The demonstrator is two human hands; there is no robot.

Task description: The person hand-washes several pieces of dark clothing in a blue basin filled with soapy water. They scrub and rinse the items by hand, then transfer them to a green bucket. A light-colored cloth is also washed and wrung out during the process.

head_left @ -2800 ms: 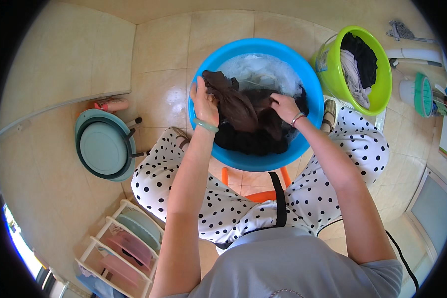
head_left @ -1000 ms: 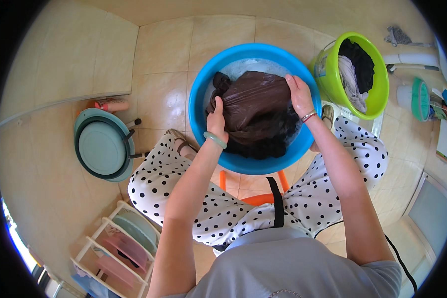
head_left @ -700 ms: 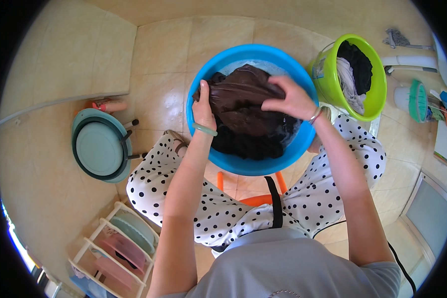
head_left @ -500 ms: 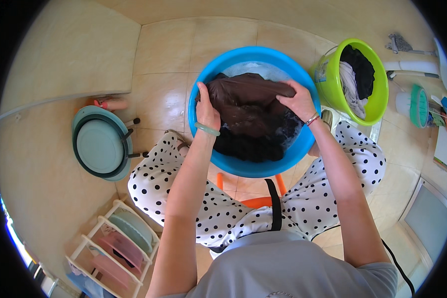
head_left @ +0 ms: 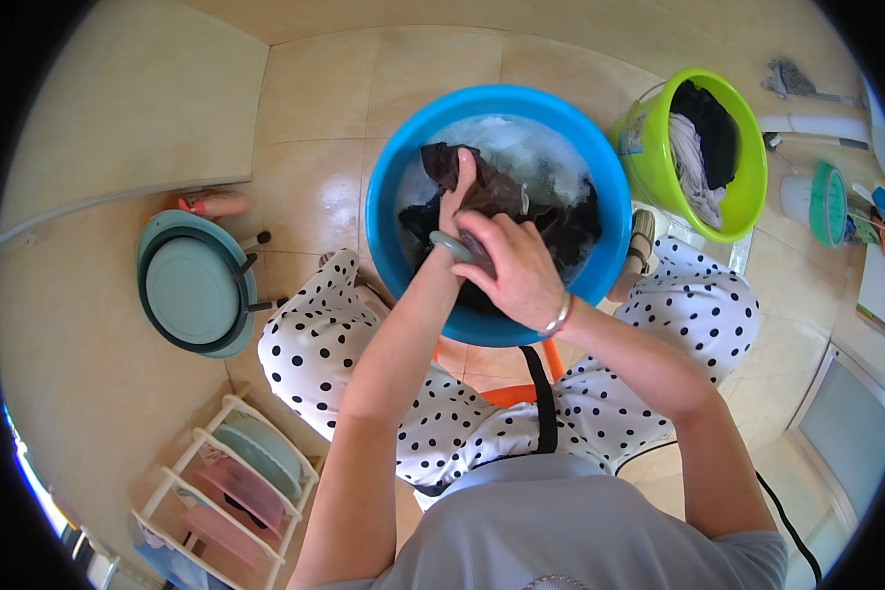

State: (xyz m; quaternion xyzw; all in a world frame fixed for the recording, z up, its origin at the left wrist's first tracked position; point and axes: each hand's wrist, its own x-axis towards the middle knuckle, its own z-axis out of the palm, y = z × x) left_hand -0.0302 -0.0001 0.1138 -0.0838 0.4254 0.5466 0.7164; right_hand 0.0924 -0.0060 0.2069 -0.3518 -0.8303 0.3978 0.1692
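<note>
head view: blue basin, beige tiled floor

- I see a tan tiled floor on my feed.
- A green bucket stands on it at right, beside a sandalled foot.
- What holds the blue tub, I can't tell.

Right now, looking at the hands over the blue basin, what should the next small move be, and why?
I'd suggest easing the right hand rightward, clear of the left wrist. It crosses over there, by the green bangle, while the brown cloth lies bunched beside the left hand in the blue basin; uncrossing would probably free both hands to spread it.
</note>
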